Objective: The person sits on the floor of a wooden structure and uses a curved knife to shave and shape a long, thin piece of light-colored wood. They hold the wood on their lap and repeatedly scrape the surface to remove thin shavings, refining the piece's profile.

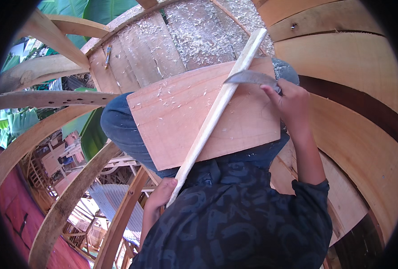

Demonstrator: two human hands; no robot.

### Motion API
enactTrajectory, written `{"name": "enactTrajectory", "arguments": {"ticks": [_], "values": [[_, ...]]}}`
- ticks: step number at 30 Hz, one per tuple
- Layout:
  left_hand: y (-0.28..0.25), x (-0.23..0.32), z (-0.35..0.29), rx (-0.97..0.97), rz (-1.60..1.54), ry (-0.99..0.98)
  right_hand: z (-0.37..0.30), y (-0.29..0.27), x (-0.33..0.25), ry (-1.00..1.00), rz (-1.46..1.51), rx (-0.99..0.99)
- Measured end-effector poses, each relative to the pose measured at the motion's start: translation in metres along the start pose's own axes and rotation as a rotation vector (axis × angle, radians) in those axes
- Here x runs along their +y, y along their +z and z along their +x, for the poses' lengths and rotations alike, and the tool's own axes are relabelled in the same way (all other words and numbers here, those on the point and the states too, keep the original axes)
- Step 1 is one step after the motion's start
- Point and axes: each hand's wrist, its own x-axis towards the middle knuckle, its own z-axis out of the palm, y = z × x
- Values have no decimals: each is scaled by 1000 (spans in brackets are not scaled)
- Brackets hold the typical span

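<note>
A long pale wooden stick (212,114) slants across a flat reddish board (163,121) that rests on my lap. Its lower end is in my left hand (162,193), whose fingers are wrapped round it near my waist. My right hand (293,101) grips a knife (252,77) with a curved, dark-grey blade; most of the handle is hidden in my fist. The blade lies across the upper part of the stick, its tip pointing left. Small shavings are scattered over the board.
Planks with many pale shavings (199,36) form the floor ahead. A thin pen-like thing (108,57) lies at its left. Plank walls (333,54) rise close on my right. Wooden rails (55,101) stand at my left, with leaves and a corrugated sheet (116,201) beyond and below.
</note>
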Motion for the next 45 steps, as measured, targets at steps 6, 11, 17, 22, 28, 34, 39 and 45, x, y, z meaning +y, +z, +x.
{"name": "enactTrajectory", "arguments": {"ticks": [6, 11, 17, 22, 28, 34, 39, 45], "values": [[-3, -4, -4, 36, -4, -111, 13, -37, 11, 369, 194, -158], [-5, -10, 3, 36, 8, -149, -19, -8, -42, -93, 165, -253], [-18, -30, 14, -287, -398, -190, -1, 1, -30, -103, 12, -152], [-16, -32, 16, -365, -407, -162, 14, 6, 5, 246, -22, -11], [-22, -47, 12, -397, -469, -183, 15, -47, 29, 434, 186, -120], [-22, -35, 22, -474, -381, -47, -19, -12, -58, 25, 327, -313], [-35, 2, 4, -545, -68, 72, -27, -2, -78, 68, 400, -355], [-33, 17, 1, -441, 14, -78, -34, -8, -77, 60, 489, -361]]}}
